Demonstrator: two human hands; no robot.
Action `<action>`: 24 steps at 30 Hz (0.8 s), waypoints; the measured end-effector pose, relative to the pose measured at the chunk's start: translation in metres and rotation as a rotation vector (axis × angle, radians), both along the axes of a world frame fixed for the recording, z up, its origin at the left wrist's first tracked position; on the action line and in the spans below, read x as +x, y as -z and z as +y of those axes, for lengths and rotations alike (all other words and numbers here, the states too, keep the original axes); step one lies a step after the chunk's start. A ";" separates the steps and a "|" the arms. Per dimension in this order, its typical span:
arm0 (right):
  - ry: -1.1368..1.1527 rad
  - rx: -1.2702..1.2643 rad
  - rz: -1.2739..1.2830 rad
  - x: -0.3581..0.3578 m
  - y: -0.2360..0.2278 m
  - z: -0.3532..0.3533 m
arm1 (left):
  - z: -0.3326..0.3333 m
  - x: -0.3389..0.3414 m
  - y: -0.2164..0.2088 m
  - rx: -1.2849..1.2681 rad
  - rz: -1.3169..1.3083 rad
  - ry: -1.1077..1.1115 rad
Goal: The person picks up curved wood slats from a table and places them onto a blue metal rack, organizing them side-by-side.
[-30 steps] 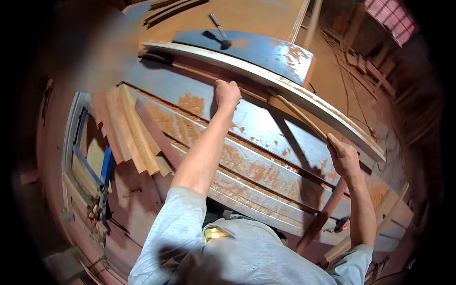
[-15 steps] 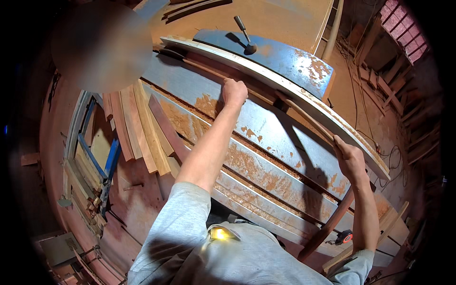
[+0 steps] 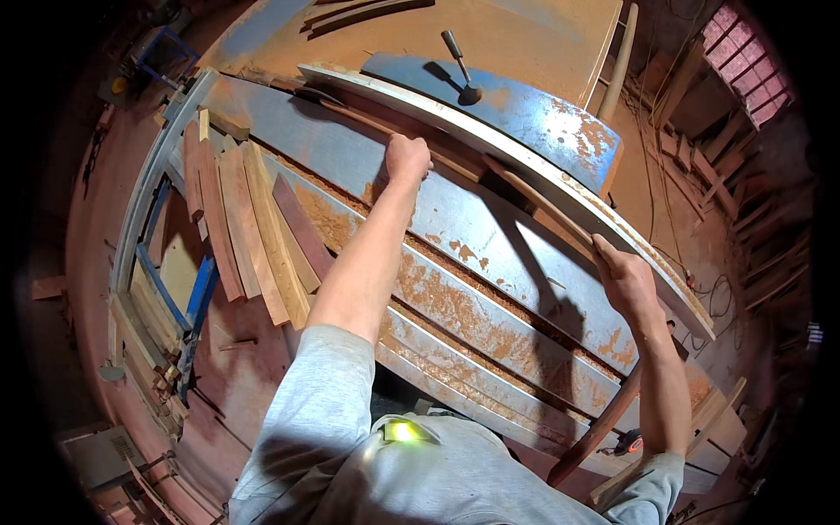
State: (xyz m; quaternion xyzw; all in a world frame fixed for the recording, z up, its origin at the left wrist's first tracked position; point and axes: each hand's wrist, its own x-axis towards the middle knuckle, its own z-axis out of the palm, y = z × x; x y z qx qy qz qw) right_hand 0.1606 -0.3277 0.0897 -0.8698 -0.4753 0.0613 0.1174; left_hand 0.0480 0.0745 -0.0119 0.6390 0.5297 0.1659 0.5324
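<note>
A long, narrow wooden strip (image 3: 544, 206) lies along a pale-edged straight fence (image 3: 560, 162) on a grey metal machine table (image 3: 472, 219). My left hand (image 3: 409, 159) is closed on the strip left of its middle, knuckles up. Toward the strip's right end my right hand (image 3: 626, 276) grips it, with a finger stretched along the wood. Between my hands, a dark block or opening (image 3: 509, 187) shows at the fence; its detail is in shadow. The undersides of both grips are hidden.
Several cut wooden pieces (image 3: 236, 227) lie at the table's left. Sawdust (image 3: 455, 289) covers the slotted surface. Behind the fence, a lever handle (image 3: 453, 48) rises from a blue plate (image 3: 516, 105). A curved reddish wooden piece (image 3: 599, 429) and a tape measure (image 3: 628, 443) are near my right forearm.
Both hands have shifted a little left along the fence, with the strip moving in them. A blurred round shape at the upper left is gone, uncovering the table's left end.
</note>
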 end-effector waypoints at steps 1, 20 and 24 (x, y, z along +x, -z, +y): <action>0.001 0.003 0.006 -0.002 -0.002 0.005 | 0.005 0.000 0.004 0.053 0.000 -0.025; 0.000 -0.068 0.029 -0.024 -0.017 0.096 | 0.014 -0.004 0.006 0.095 0.004 -0.053; -0.037 -0.019 -0.003 -0.024 -0.012 0.112 | 0.010 -0.004 -0.003 0.048 -0.030 -0.064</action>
